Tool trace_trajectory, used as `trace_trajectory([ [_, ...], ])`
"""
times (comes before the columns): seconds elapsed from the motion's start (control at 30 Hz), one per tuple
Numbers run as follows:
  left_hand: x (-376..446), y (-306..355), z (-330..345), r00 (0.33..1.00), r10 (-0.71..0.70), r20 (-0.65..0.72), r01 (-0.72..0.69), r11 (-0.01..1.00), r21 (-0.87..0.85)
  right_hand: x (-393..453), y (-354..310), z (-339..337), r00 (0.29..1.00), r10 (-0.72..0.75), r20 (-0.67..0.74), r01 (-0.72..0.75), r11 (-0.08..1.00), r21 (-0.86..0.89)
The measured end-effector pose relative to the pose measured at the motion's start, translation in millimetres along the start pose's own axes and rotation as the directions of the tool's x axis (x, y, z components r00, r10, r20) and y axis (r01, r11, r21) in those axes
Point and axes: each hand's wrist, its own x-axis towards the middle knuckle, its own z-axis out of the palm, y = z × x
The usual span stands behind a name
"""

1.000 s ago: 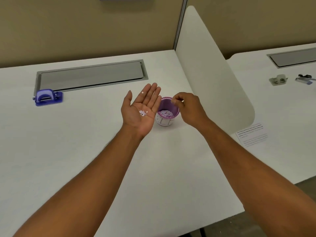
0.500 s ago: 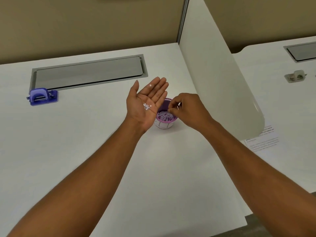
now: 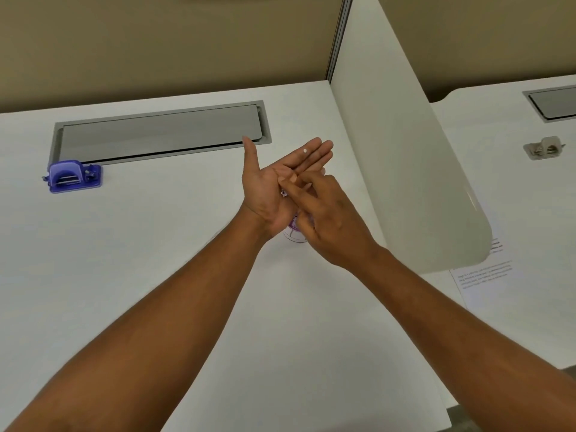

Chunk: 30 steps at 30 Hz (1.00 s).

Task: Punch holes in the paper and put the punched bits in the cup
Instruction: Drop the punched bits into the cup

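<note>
Picking bits off my left palm, cup just below

My left hand (image 3: 274,185) lies flat and open, bits (image 3: 284,193) mid-palm; my right hand (image 3: 324,213) reaches across it, fingers (image 3: 288,182) down on them, grip unclear. The cup (image 3: 294,233) sits on the counter (image 3: 156,260) under both hands

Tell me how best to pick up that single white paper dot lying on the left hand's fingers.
The paper dot lies flat on the fingers of the upturned left hand, apart from the bits in the palm. Probably best to come straight down from above with the right hand, press a fingertip on its face, then pinch its edge.
</note>
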Motion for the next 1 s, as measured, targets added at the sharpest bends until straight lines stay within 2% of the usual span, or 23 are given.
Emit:
trace_trajectory([
  [0.2,6.1,-2.2,-5.1,1.0,-0.001,0.0,0.001,0.999,0.044,-5.0,12.1,1.8,0.994,0.07,-0.083,-0.071,0.997,-0.01],
  [0.37,10.3,-1.5,-2.9,1.0,0.002,-0.006,-0.002,0.996,0.094,-3.1,12.0,1.7,1.0,0.026,-0.002,-0.026,1.0,-0.003],
  [0.53,10.5,-2.0,-2.2,1.0,0.014,-0.017,-0.013,0.994,0.11,-7.6,13.6,5.5,0.991,0.084,-0.102,-0.085,0.996,-0.011],
  [0.67,10.2,-1.5,-2.7,1.0,0.009,-0.016,-0.007,0.993,0.121,-8.1,13.7,9.4,0.997,0.051,-0.053,-0.053,0.998,-0.042],
  [0.8,8.3,-1.7,-0.8,1.0,0.004,-0.013,-0.003,0.991,0.137,-8.8,13.5,8.9,0.99,0.084,-0.116,-0.088,0.996,-0.03],
  [0.93,7.7,-0.9,2.6,1.0,0.001,-0.02,0.002,0.99,0.143,-10.3,12.0,9.7,0.997,0.031,-0.064,-0.032,0.999,-0.022],
  [1.0,7.2,-0.1,3.7,1.0,0.005,-0.029,-0.001,0.99,0.142,-11.3,15.7,9.9,0.995,0.053,-0.083,-0.057,0.997,-0.046],
])
